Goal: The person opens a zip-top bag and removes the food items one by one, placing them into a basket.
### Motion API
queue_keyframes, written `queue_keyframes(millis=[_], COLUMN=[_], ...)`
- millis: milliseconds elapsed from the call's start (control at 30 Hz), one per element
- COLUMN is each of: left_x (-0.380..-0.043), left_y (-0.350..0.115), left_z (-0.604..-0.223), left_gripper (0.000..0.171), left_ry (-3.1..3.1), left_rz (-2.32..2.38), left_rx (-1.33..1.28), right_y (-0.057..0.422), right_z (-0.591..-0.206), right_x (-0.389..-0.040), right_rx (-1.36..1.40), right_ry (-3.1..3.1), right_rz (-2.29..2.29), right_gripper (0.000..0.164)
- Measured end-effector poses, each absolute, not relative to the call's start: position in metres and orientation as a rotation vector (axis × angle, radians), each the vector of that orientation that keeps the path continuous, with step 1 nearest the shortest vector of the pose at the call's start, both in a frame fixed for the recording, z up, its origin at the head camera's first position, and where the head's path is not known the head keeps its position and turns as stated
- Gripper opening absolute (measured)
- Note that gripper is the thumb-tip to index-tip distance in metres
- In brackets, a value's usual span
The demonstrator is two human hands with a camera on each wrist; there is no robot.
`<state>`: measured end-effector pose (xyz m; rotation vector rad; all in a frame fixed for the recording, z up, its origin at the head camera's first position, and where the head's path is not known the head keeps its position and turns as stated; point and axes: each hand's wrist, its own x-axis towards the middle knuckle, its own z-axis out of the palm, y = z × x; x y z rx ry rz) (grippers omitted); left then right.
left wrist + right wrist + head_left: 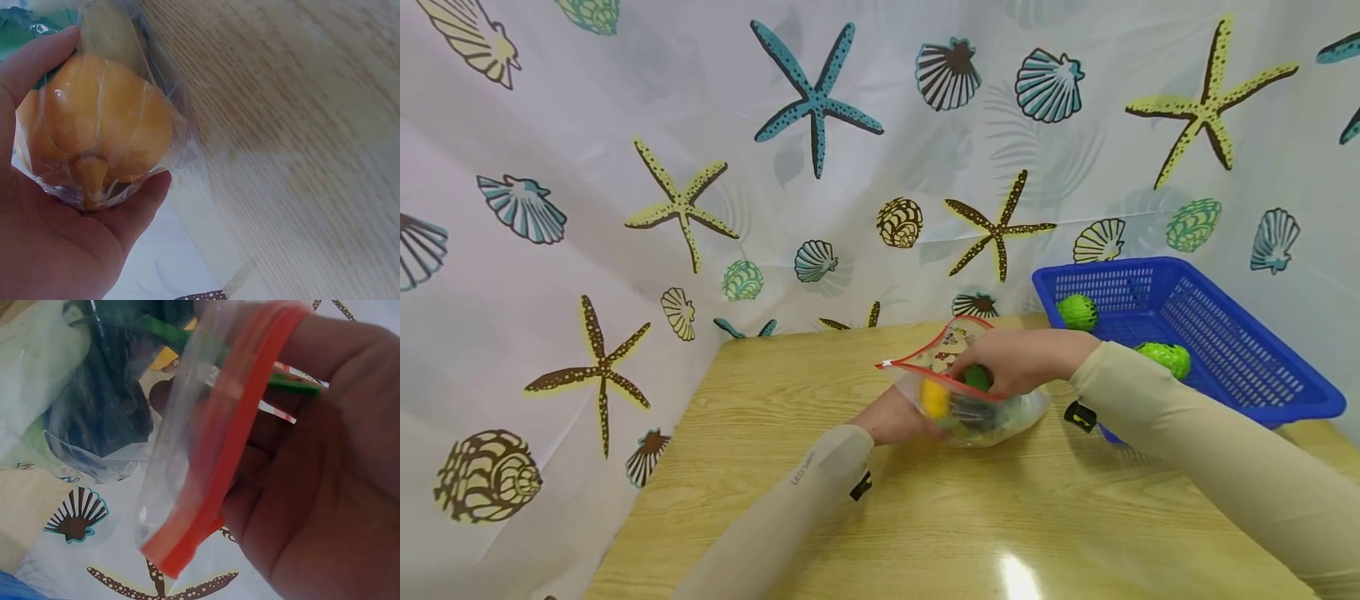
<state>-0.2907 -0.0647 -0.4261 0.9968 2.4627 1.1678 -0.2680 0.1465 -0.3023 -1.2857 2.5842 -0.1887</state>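
A clear zip bag (pixel 1000 425) with a red zip edge (pixel 231 444) lies on the table, its mouth spread wide. My left hand (pixel 898 417) grips it from the left, thumb and fingers curved round a small orange pumpkin (pixel 100 119) through the plastic. A pale brownish vegetable (pixel 112 34) shows behind the pumpkin. My right hand (pixel 1018 358) reaches in at the bag's mouth, its fingers partly hidden by the plastic. It holds the green top (pixel 294 384) of a dark eggplant-like vegetable (pixel 103 394). Something pale green (pixel 44 375) is beside that in the bag.
A blue plastic basket (pixel 1247 333) stands at the right of the wooden table (pixel 775 392). Two bumpy bright green vegetables, one at its left wall (pixel 1078 312) and one nearer the front (pixel 1167 358), are in it. A white shell-and-starfish sheet (pixel 850 208) hangs behind.
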Motion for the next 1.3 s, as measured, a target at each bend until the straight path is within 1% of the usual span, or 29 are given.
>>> queue_keyframes(millis=[100, 233, 333, 467, 600, 667, 833, 1033, 1100, 1167, 1300], left_x=[-0.29, -0.291, -0.291, -0.292, -0.292, -0.292, -0.291, -0.29, -0.291, -0.291, -0.291], left_y=[-0.065, -0.066, -0.066, -0.066, -0.066, -0.066, -0.066, -0.065, -0.065, -0.065, -0.064], left_z=[-0.426, -0.426, -0.427, -0.428, -0.428, -0.428, -0.428, -0.429, -0.429, -0.429, -0.429], left_gripper=[0.058, 0.065, 0.065, 0.064, 0.07, 0.071, 0.068, 0.071, 0.072, 0.072, 0.08], left_ry=[2.453, 2.456, 2.498, 2.537, 2.529, 2.518, 2.517, 2.557, 2.565, 2.564, 2.552], left_rz=[1.18, 1.184, 1.143, 1.103, 1.123, 1.134, 1.129, 1.081, 1.063, 1.063, 1.093], left_rx=[0.987, 0.972, 0.966, 0.966, 0.965, 0.945, 0.909, 0.878, 0.89, 0.917, 0.997], right_y=[0.143, 0.139, 0.137, 0.134, 0.132, 0.131, 0.13, 0.135, 0.137, 0.14, 0.145], right_z=[-0.303, -0.305, -0.308, -0.312, -0.317, -0.319, -0.32, -0.32, -0.32, -0.319, -0.317], right_x=[-0.268, -0.267, -0.267, -0.266, -0.265, -0.265, -0.263, -0.26, -0.26, -0.259, -0.262], right_rx=[-1.286, -1.286, -1.287, -1.281, -1.287, -1.307, -1.311, -1.275, -1.29, -1.308, -1.294], right_ry=[2.546, 2.494, 2.484, 2.487, 2.513, 2.521, 2.523, 2.553, 2.561, 2.59, 2.703], right_rz=[-0.19, -0.193, -0.17, -0.122, -0.075, -0.053, -0.02, -0.051, -0.102, -0.14, -0.194], right_gripper=[0.043, 0.046, 0.045, 0.042, 0.037, 0.037, 0.039, 0.041, 0.041, 0.044, 0.05])
